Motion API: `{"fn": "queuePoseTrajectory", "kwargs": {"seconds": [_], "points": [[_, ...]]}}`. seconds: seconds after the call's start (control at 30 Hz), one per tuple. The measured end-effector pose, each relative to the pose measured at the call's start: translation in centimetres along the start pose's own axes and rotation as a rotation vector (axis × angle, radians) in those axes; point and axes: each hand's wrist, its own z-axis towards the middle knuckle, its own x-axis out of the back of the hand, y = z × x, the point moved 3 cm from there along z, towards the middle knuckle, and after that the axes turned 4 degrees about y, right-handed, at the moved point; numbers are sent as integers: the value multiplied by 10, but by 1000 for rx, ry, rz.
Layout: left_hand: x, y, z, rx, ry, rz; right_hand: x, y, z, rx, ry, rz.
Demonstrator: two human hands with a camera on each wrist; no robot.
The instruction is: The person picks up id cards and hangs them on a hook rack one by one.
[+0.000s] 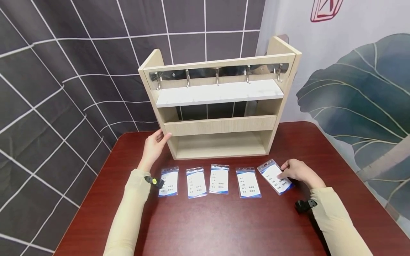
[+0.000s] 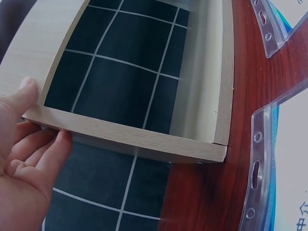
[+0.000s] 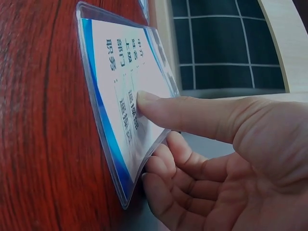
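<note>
My right hand (image 1: 298, 171) pinches the right edge of a clear-sleeved name badge (image 1: 271, 175), thumb on its printed face and fingers beneath. In the right wrist view this badge (image 3: 115, 96) is tilted, with its near edge raised over the table. My left hand (image 1: 153, 147) grips the left side panel of a pale wooden shelf rack (image 1: 221, 127). In the left wrist view the thumb lies on the front of the panel (image 2: 134, 134) and the fingers lie along its outer side. A row of metal hooks (image 1: 217, 76) runs across the rack's top, with nothing hanging on them.
Several more name badges lie in a row before the rack, among them a left one (image 1: 168, 181), a middle one (image 1: 219, 179) and a right one (image 1: 248, 182). The dark red table (image 1: 205, 224) carries everything. A black tiled-pattern curtain (image 1: 96, 71) hangs behind.
</note>
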Motion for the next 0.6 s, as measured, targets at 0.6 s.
{"fn": "queuePoseTrajectory", "kwargs": {"seconds": [0.6], "points": [[0, -2, -1, 13, 26, -22, 2, 4, -2, 107, -17, 104]]}}
